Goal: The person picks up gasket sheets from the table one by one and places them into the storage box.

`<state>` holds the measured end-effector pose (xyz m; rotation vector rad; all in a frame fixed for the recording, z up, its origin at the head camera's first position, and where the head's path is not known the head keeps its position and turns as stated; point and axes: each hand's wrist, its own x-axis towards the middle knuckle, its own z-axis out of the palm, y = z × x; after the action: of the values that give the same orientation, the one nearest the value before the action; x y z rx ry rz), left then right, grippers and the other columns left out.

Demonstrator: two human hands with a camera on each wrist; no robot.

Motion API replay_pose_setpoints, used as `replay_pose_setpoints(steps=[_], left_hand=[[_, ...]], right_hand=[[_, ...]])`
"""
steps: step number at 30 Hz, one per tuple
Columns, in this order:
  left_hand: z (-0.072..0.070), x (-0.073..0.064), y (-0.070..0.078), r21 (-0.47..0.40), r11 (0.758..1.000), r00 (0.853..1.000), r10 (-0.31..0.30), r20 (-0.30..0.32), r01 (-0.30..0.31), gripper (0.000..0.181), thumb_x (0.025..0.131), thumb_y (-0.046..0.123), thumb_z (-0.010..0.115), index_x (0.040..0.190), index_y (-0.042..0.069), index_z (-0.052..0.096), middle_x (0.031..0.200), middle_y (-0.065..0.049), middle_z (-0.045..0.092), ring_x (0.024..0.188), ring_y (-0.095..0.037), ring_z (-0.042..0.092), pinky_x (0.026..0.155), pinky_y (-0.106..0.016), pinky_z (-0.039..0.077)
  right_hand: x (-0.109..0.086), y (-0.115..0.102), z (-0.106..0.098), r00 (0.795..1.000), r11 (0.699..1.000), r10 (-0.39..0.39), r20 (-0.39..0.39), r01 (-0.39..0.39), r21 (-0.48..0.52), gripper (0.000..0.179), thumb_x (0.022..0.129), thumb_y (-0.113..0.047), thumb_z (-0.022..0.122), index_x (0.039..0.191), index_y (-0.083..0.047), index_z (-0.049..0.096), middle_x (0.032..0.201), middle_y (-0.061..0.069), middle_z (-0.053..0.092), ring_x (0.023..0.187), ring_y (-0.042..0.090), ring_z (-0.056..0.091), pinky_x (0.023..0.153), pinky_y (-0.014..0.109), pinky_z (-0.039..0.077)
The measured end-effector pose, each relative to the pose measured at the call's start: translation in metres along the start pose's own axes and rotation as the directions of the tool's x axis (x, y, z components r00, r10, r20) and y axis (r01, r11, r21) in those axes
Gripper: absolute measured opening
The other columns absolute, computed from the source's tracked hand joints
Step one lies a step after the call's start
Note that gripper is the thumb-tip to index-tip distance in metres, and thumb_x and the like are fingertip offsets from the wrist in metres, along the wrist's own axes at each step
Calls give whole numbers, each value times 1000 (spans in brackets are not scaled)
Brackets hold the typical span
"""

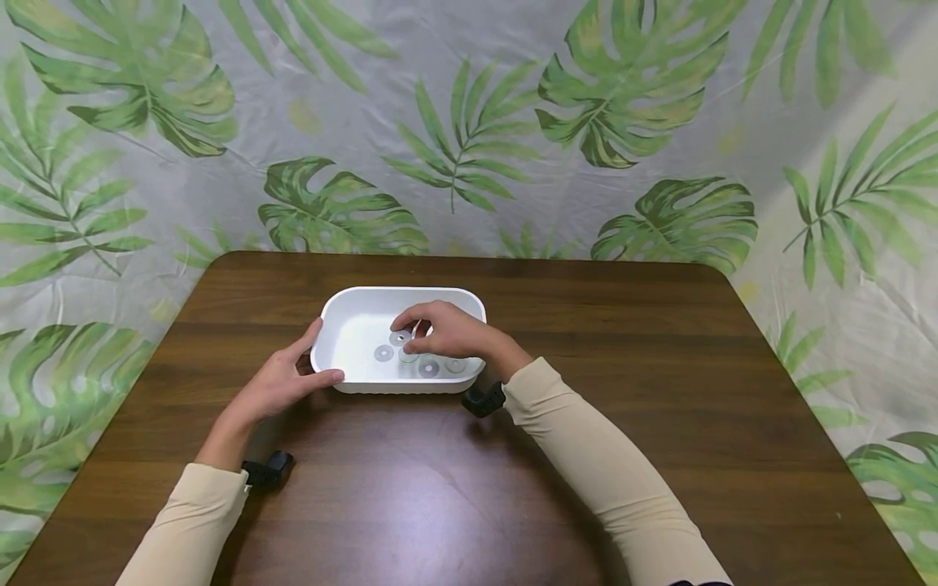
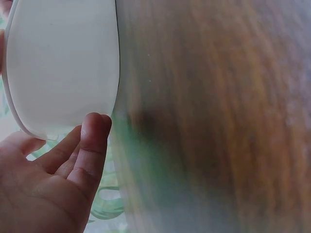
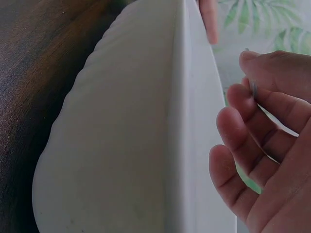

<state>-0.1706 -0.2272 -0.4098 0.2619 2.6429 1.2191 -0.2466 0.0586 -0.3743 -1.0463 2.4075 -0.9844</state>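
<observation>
A white plastic tray with rounded corners sits on the table. Inside it lie several flat round metal washers, among them a grey washer and another washer close to the front wall. My left hand grips the tray's left end, with the thumb on the front rim and the fingers at the left side. Over the inside of the tray, my right hand pinches a thin washer, seen edge-on in the right wrist view. The hand partly covers the washers below it.
The tray stands on a dark brown wooden table, left of its middle. Behind the far edge hangs a pale cloth printed with green leaves. Each wrist wears a black band, the right band close to the tray's front right corner.
</observation>
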Motion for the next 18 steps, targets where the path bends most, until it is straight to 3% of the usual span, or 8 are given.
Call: replay_pose_setpoints(steps=[8, 14, 18], left_hand=[[-1, 1, 1, 23, 1000, 1000, -10, 4, 10, 100, 89, 39, 73, 161, 14, 7, 150, -28, 45, 123, -32, 55, 88, -22, 43], [-1, 1, 2, 32, 999, 1000, -25, 12, 24, 101, 89, 40, 73, 161, 14, 6, 154, -28, 39, 127, -33, 52, 98, -41, 43], [0, 1, 2, 33, 999, 999, -29, 16, 29, 101, 89, 40, 73, 161, 14, 6, 154, -29, 38, 128, -35, 52, 99, -41, 43]], right_hand=[[-3, 2, 1, 1000, 1000, 7, 3, -7, -4, 34, 89, -9, 71, 123, -6, 68, 122, 9, 70, 97, 19, 66, 88, 20, 49], [-4, 3, 1, 1000, 1000, 3, 0, -3, 5, 34, 88, -8, 71, 122, -5, 69, 122, 9, 70, 97, 20, 66, 87, 20, 49], [-5, 3, 2, 1000, 1000, 9, 10, -9, 7, 35, 88, -8, 72, 122, -6, 69, 123, 9, 70, 99, 20, 67, 88, 20, 49]])
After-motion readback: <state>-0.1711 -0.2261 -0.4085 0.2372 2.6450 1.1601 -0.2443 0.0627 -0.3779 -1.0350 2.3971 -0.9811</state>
